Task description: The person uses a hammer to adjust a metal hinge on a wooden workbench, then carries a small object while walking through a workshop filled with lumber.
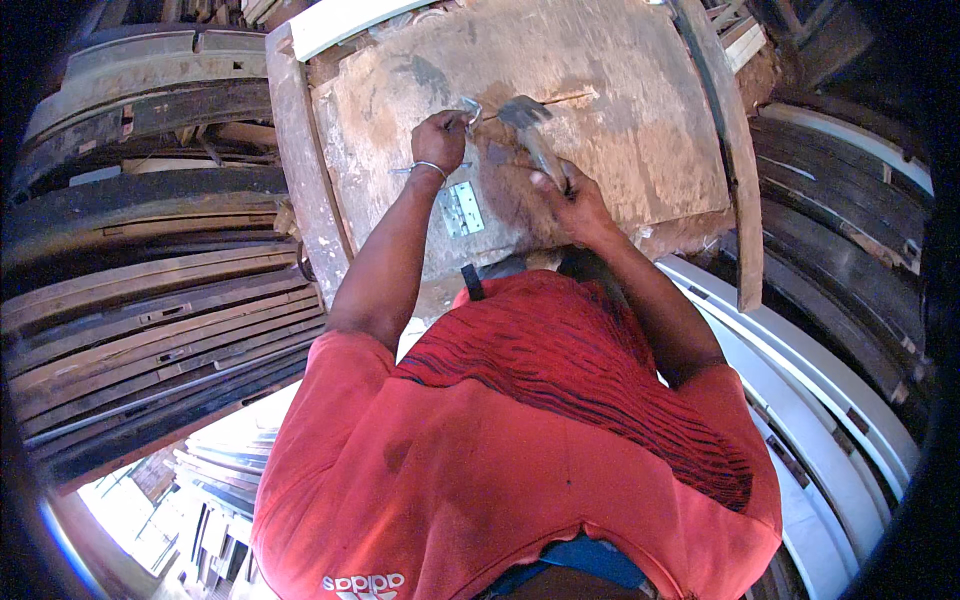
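Observation:
My left hand (440, 141) is closed on a small silver metal piece (472, 106) held over the worn wooden board (640, 120); its exact shape is hard to make out. Just to its right, my right hand (576, 203) grips the handle of a hammer (525, 114), whose dark head is close to the metal piece above the board. A flat silver hinge (462, 208) with holes lies on the board below my left hand. A thin dark slit or line runs across the board behind the hammer head.
Wooden battens (741, 220) edge the board at both sides. Stacks of old timber frames and planks (150, 280) fill the left side, with more dark planks (830, 210) and white boards (820, 440) at the right. Bright light falls on stacked pieces (215, 470) at lower left.

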{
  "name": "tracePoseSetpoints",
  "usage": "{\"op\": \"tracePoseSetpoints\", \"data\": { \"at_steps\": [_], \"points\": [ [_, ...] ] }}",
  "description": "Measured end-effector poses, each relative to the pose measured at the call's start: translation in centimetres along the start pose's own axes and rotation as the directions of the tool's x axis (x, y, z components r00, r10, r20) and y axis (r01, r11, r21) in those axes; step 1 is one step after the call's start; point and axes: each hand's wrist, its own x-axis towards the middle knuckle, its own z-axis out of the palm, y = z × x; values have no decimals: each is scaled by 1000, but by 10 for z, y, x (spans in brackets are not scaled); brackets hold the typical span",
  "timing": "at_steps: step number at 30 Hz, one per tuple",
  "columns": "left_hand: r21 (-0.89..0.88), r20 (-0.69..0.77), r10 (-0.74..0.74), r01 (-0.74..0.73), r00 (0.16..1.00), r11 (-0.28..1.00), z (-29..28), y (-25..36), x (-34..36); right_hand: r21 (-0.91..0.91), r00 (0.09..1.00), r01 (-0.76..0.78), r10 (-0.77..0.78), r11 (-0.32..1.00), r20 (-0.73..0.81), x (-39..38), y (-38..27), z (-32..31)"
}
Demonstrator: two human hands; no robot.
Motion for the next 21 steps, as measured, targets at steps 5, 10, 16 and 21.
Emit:
{"op": "tracePoseSetpoints", "data": {
  "at_steps": [5, 10, 16, 21],
  "points": [
    [52, -8, 10, -10, 1000, 999, -2, 0, 0, -52, 968, 225, -229, 973, -100, 9, -38, 14],
    [48, 26, -20, 19, 999, 999, -3, -2, 0, -5, 942, 292, -289, 956, -173, 8, -45, 18],
    [97, 21, 24, -26, 999, 995, -3, -8, 7, -287, 992, 124, -119, 950, 35, 37, -24, 8],
    [124, 38, 14, -18, 999, 992, -10, -2, 8, -23, 989, 125, -126, 992, -75, 30, -43, 5]
  ]
}}
